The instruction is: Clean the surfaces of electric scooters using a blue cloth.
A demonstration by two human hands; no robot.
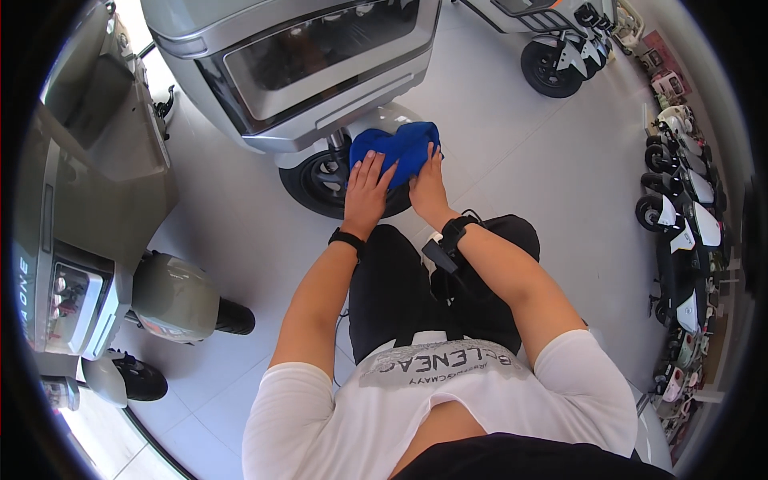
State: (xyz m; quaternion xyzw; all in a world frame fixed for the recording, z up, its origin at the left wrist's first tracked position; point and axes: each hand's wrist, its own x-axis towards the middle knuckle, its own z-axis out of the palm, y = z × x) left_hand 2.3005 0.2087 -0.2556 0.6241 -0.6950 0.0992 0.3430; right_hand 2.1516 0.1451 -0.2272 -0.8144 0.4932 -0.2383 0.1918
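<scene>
A blue cloth is draped over the pale front fender of a silver-grey vehicle, above its black-tyred wheel. My left hand holds the cloth's left part against the fender, fingers spread over the fabric. On the cloth's right edge, my right hand grips the fabric, its fingers pointing up along that side. Both hands are close together, and the cloth hides much of the fender and the wheel's upper right. A black band circles each wrist; the right one carries a small dark device.
The vehicle's glossy dark front panel overhangs the wheel. At the left stands an olive-grey vehicle with a rounded fender. Another wheel is at the upper right. Several small two-wheelers line the right wall, beyond the pale tiled floor.
</scene>
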